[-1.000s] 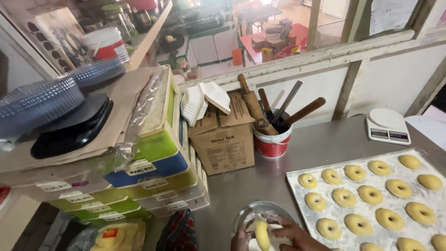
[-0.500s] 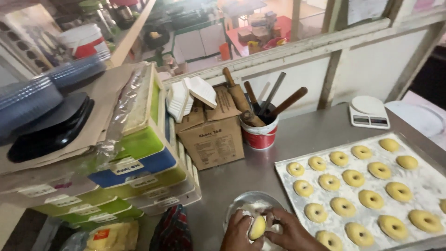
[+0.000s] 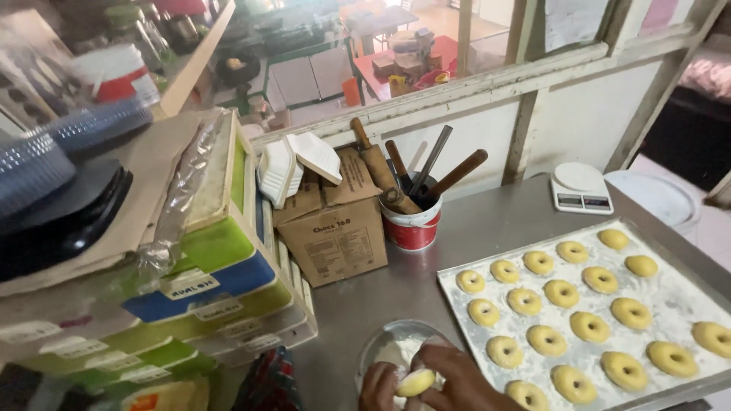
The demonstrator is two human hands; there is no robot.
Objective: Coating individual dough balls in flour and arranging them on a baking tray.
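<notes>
Yellow dough ball (image 3: pixel 416 382) sits pinched between our left hand (image 3: pixel 378 387) and right hand (image 3: pixel 457 380), fingers closed around it — held just above the floured glass bowl (image 3: pixel 381 346), likely so loose flour falls back in. Tray (image 3: pixel 678 293) lies just beside on the right, within easy reach; its dough rings (image 3: pixel 547 340) rest in spaced rows.

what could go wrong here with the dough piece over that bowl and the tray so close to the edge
1. The dough piece is held by both hands, left hand and right hand, over the floured glass bowl; pressing too hard could misshape it.
2. The baking tray of dough rings appears to sit near the counter's front edge, so a nudge might tip it.
</notes>
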